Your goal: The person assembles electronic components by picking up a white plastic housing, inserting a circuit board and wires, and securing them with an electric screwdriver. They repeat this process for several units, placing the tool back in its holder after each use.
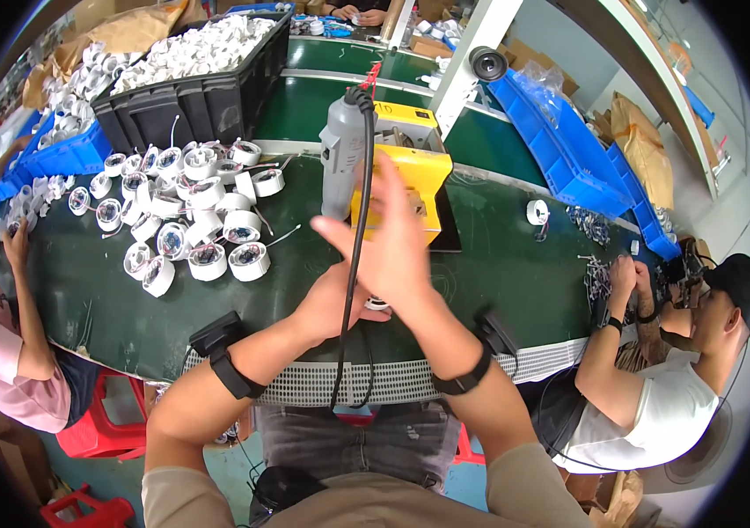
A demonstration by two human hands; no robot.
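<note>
My left hand (332, 301) is low over the green bench, its fingers curled round a small white round part (377, 304) that mostly hides behind my right wrist. Above it my right hand (392, 242) is raised and somewhat blurred, thumb and fingers stretched apart, nothing seen in it. Just beyond, a grey electric screwdriver (340, 163) hangs upright from a red cord. Its black cable (359, 238) runs down in front of my hands. Behind my right hand stands a yellow metal box-like device (423, 172). Many white round housings with wires (203, 194) are piled to the left.
A black crate (194, 97) of white parts stands far left, blue bins (559, 141) far right. One loose white housing (537, 212) lies at right. Co-workers sit on both sides; the right one's hands (630, 277) are by a heap of small dark parts (599, 280).
</note>
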